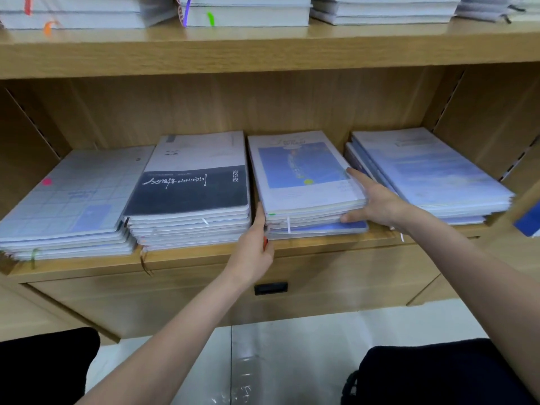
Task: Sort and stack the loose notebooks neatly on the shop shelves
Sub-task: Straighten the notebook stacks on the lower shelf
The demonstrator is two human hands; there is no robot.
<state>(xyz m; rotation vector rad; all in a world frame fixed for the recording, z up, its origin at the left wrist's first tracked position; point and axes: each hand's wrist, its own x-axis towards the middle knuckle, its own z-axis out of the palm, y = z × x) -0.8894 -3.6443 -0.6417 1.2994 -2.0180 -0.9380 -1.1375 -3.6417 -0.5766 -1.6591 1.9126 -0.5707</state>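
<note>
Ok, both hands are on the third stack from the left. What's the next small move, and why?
Probably square it up: press the left hand and right hand inward and nudge the third stack back. Its bottom blue notebook juts out toward the shelf edge, and the upper notebooks sit slightly skewed.

I'm pressing my left hand [253,244] flat against the near left corner of the blue-covered notebook stack [306,176] while my right hand [377,201] is gripping its right edge, between neighbouring stacks on the wooden shelf [336,244].
</note>
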